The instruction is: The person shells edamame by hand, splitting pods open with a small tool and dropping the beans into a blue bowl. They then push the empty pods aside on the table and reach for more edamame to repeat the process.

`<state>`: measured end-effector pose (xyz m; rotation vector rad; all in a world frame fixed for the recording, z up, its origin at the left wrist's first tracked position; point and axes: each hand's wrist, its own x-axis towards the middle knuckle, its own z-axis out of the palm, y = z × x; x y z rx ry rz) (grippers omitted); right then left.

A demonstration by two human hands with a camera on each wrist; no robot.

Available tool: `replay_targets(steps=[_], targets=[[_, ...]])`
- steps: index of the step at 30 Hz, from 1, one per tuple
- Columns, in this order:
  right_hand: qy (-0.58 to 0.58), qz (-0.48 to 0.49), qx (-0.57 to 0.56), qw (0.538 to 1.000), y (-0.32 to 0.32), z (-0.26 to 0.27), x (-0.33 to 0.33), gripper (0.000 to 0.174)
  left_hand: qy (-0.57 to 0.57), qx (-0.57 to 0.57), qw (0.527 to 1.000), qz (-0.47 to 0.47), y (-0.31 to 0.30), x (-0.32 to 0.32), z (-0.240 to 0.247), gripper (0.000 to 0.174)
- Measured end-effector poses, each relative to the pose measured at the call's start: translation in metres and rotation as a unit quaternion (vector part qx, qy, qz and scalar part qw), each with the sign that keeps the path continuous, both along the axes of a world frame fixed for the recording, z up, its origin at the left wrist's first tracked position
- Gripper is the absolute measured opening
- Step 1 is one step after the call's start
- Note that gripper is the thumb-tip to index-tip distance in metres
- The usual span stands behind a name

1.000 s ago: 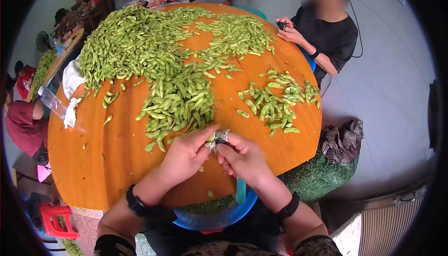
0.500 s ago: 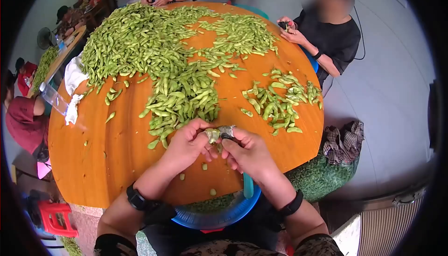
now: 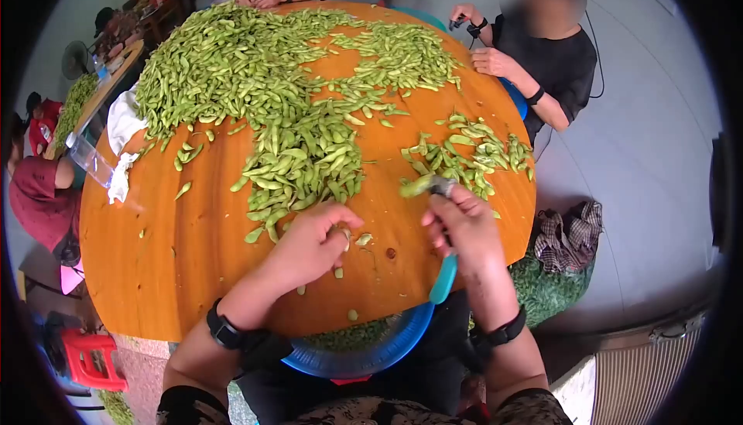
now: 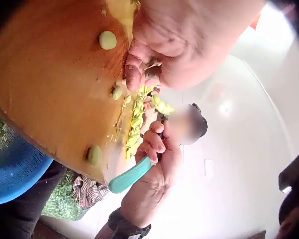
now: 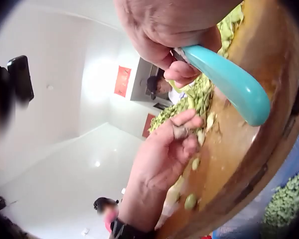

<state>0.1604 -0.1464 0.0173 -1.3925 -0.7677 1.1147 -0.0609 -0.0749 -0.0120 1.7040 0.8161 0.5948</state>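
Observation:
My right hand (image 3: 468,231) grips a teal-handled tool (image 3: 444,279), its working end hidden by the palm. Between its thumb and forefinger, near a dark-grey finger covering, it also pinches a green soybean pod (image 3: 415,186). My left hand (image 3: 313,245) hovers near the table's front with loosely bent fingers and nothing visible in them. A greyish wrap (image 5: 180,131) covers its thumb. Beside it lies a pale scrap of pod (image 3: 364,239). Loose shelled beans, one a green bean (image 4: 107,40), dot the wood below. A small pod pile (image 3: 480,150) lies just beyond my right hand.
A large heap of pods (image 3: 224,69) covers the table's far left, a tongue of it reaching towards me. Below the table edge sits a blue basin (image 3: 309,363) of beans. A clear bottle (image 3: 89,160) lies at left. A person (image 3: 546,61) sits at right.
My hands were together at a pod, then parted. The right moved right and outward to the small pile and now pinches a pod; the left stayed near its place. The seated person's hands also separated.

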Motion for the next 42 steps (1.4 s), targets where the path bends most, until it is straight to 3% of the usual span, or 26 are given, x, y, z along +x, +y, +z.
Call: replay_targets(steps=[1, 2, 4, 7, 10, 13, 16, 19, 26, 29, 31, 33, 35, 37, 39, 42], targets=[[-0.022, -0.02, 0.006, 1.0, -0.001, -0.004, 0.013, 0.021, 0.04, 0.096, 0.994, -0.041, -0.001, 0.0, 0.001, 0.024], [-0.04, -0.031, -0.006, 0.999, -0.004, -0.007, 0.024, 0.019, 0.04, 0.098, 0.993, -0.042, -0.001, 0.0, 0.002, 0.024], [-0.07, -0.026, -0.017, 0.997, -0.013, -0.008, 0.038, 0.013, 0.054, 0.243, 0.967, -0.059, -0.002, -0.001, 0.004, 0.022], [-0.121, 0.01, -0.048, 0.991, -0.024, -0.012, 0.037, 0.011, 0.156, 0.268, 0.951, -0.008, -0.003, -0.003, 0.024, 0.022], [-0.116, 0.025, -0.045, 0.992, -0.03, -0.023, 0.027, 0.01, 0.162, 0.267, 0.946, -0.088, -0.004, -0.004, 0.017, 0.026], [-0.104, 0.025, -0.047, 0.993, -0.034, -0.026, 0.023, 0.009, 0.141, 0.245, 0.957, -0.062, -0.008, 0.001, 0.017, 0.028], [-0.337, 0.08, 0.111, 0.932, -0.039, -0.025, -0.003, 0.012, 0.17, 0.306, 0.931, -0.106, -0.008, 0.002, 0.016, 0.028], [-0.512, 0.167, 0.11, 0.835, -0.035, -0.015, -0.032, 0.021, 0.128, 0.307, 0.936, -0.113, -0.007, 0.002, 0.01, 0.029], [-0.625, 0.164, 0.103, 0.756, -0.02, -0.023, -0.025, 0.011, 0.146, 0.328, 0.929, -0.095, -0.012, -0.002, 0.012, 0.026], [-0.627, 0.095, 0.106, 0.766, -0.024, -0.026, 0.003, 0.012, 0.193, 0.338, 0.918, -0.073, -0.027, -0.016, 0.015, 0.023], [-0.612, 0.101, 0.09, 0.779, -0.035, -0.024, 0.012, 0.012, 0.156, 0.282, 0.946, -0.044, -0.039, -0.032, 0.012, 0.023], [-0.596, 0.105, 0.074, 0.793, -0.05, -0.023, 0.007, 0.012, 0.148, 0.308, 0.94, -0.015, -0.055, -0.039, 0.004, 0.023], [-0.53, 0.128, 0.138, 0.827, -0.07, -0.02, -0.001, 0.012, 0.139, 0.333, 0.933, 0.012, -0.073, -0.042, 0.0, 0.023], [-0.452, 0.172, 0.117, 0.867, -0.094, -0.007, -0.015, 0.012, 0.141, 0.399, 0.903, 0.077, -0.093, -0.035, -0.003, 0.026], [-0.407, 0.24, 0.167, 0.865, -0.115, -0.021, -0.023, 0.015, 0.137, 0.398, 0.903, 0.084, -0.107, -0.032, -0.009, 0.029], [-0.427, 0.35, 0.089, 0.829, -0.142, -0.063, -0.043, 0.02, 0.095, 0.367, 0.923, 0.068, -0.123, -0.029, -0.013, 0.033]])
